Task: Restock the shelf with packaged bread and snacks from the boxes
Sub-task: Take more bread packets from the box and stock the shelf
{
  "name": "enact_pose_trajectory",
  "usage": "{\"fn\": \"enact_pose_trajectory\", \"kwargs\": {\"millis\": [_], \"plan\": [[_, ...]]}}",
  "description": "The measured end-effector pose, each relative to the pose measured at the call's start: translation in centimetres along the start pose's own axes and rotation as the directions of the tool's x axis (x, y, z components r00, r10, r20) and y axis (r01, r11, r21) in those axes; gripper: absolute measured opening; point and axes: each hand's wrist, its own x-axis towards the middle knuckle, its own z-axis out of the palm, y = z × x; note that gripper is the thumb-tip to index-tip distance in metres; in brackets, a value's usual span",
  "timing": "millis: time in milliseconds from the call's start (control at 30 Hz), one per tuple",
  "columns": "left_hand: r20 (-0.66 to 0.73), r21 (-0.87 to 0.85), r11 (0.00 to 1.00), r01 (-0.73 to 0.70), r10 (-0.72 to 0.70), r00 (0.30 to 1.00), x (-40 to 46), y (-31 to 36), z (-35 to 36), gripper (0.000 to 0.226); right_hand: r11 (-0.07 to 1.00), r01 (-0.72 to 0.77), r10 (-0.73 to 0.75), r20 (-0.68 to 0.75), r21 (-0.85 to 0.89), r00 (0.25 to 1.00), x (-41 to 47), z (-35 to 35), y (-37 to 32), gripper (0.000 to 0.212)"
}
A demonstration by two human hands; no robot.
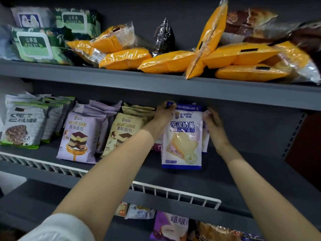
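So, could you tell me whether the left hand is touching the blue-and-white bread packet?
Touching: the head view shows the left hand pinching the blue-and-white bread packet at its top corner.

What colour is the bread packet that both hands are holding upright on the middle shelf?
White with blue bands, in the head view: bread packet.
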Motion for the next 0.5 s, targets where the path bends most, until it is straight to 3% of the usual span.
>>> {"fn": "enact_pose_trajectory", "kwargs": {"millis": [67,133,167,233,300,367,500], "plan": [[0.025,0.013,1.000,-0.009,0.008,1.000,0.5,0.1,1.2,0.006,0.998,0.045,-0.050,0.151,0.038,0.987,-1.2,0.3,-0.1,0.060],[0.017,0.078,0.994,-0.078,0.077,0.997,0.9,0.0,2.1,0.008,0.991,0.125,-0.119,0.100,-0.055,0.988,-0.9,0.5,0.6,0.067],[0.016,0.192,0.972,-0.138,0.138,0.990,1.2,-0.1,2.3,0.011,0.985,0.138,-0.134,0.050,-0.098,0.990,-0.8,0.7,0.7,0.073],[0.036,0.462,0.858,-0.223,0.233,0.972,1.7,-0.3,2.3,0.020,0.974,0.138,-0.146,-0.033,-0.182,0.989,-0.7,1.1,1.1,0.083],[0.090,0.640,0.730,-0.240,0.240,0.967,1.8,-0.6,2.4,0.027,0.960,0.145,-0.169,-0.081,-0.240,0.982,-0.7,1.3,1.7,0.089],[0.109,0.702,0.669,-0.243,0.237,0.965,1.8,-0.7,2.5,0.032,0.951,0.160,-0.189,-0.089,-0.265,0.978,-0.8,1.5,1.9,0.095],[0.081,0.682,0.677,-0.277,0.306,0.949,1.7,0.0,3.1,0.029,0.924,0.168,-0.229,-0.142,-0.345,0.963,-1.4,0.5,1.0,0.086]]}}
